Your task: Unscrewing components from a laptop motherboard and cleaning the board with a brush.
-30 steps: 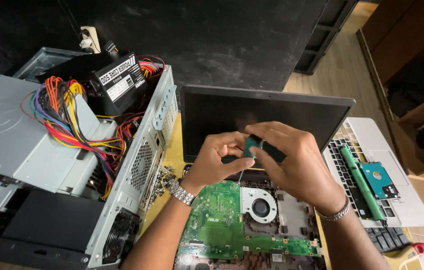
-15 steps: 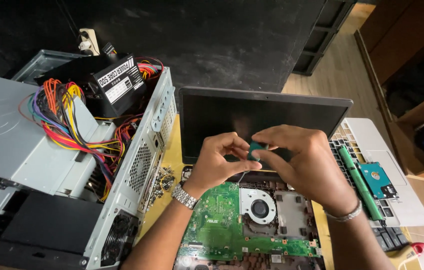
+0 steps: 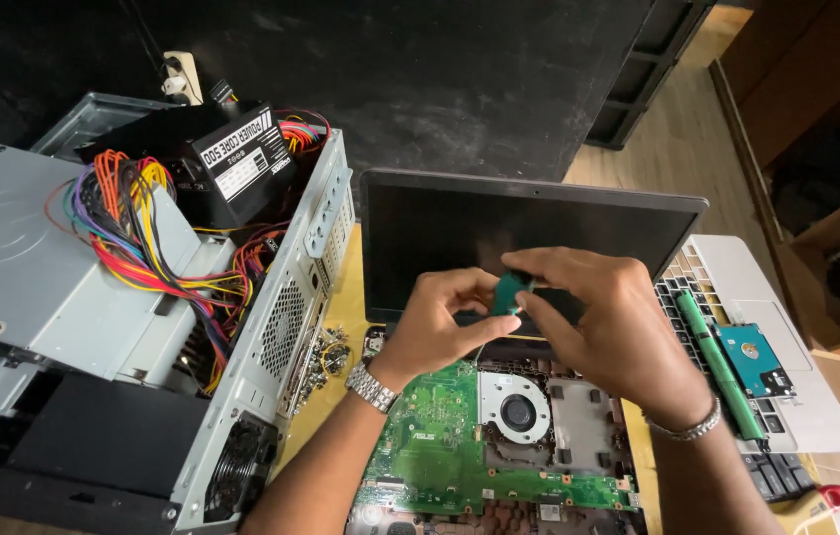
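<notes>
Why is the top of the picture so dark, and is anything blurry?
Head view: the black wall soaks up light and the laptop screen is off, so the top looks dark; even light falls on the green board, with soft shadows. The left hand and right hand pinching the small green part look slightly soft; the wide lens bends the edges.

One desktop case [image 3: 142, 327], one laptop screen [image 3: 529, 233], one motherboard [image 3: 440, 456], two keyboards [image 3: 737, 297].

computer case [image 3: 142, 297] left of opened laptop [image 3: 529, 238], hard drive [image 3: 755, 361] right
</notes>
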